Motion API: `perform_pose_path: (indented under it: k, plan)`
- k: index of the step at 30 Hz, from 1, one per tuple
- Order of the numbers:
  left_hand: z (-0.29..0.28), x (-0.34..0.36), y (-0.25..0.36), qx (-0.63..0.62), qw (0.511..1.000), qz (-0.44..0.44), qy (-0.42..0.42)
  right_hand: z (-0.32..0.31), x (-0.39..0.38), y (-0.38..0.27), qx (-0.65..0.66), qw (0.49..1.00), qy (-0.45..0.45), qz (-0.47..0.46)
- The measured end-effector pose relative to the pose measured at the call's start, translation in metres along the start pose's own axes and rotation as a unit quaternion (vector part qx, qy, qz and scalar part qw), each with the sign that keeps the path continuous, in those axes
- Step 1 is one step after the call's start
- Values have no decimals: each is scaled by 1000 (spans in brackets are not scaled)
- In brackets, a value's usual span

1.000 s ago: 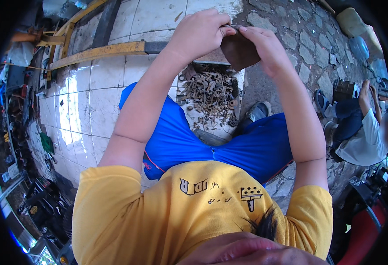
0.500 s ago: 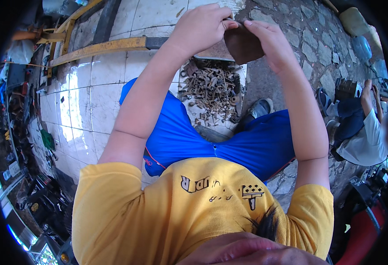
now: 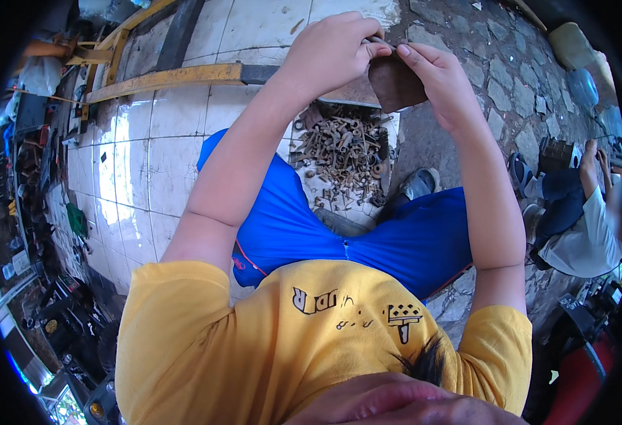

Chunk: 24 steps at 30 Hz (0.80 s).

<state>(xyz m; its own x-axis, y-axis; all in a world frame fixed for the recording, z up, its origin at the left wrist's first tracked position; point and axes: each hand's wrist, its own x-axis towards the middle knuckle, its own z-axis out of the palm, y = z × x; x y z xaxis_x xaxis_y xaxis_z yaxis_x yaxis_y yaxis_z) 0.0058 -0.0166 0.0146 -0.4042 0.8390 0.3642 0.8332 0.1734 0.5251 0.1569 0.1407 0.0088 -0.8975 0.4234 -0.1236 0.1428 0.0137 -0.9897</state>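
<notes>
At the top middle, my two hands meet over a flat dark-brown piece (image 3: 398, 85); its material cannot be made out. My right hand (image 3: 444, 79) grips its right side, thumb on the near face and fingers behind. My left hand (image 3: 333, 55) is closed in a pinch at the piece's upper left edge. A small, thin, dark part (image 3: 376, 40) shows at the left fingertips, too little of it to name. Below the hands, a pile of loose bolts, nuts and other small metal parts (image 3: 343, 145) lies on the floor between my legs.
A yellow and dark metal frame (image 3: 169, 78) stands at the upper left on white tiles (image 3: 176, 113). Stone paving (image 3: 502, 78) runs along the right, where another person (image 3: 580, 234) sits. A red machine part (image 3: 584, 375) is at the lower right.
Both hands and the brown piece sit slightly lower and to the right in the picture; much of the scene shifts with them. The grips look much the same.
</notes>
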Motion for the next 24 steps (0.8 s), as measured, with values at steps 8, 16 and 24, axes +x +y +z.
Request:
perform_pose_path:
  k: [8, 16, 24]
  plan:
    - [-1, 8, -12, -314, 944, -100, 8, -7, -1, -11, 29, 993, 42, -108]
    - [3, 6, -9, -286, 952, -105, 22, -7, 0, -10, 64, 991, 56, -106]
    - [8, 6, -11, -285, 953, -101, 17, -8, 2, -7, 62, 987, 72, -127]
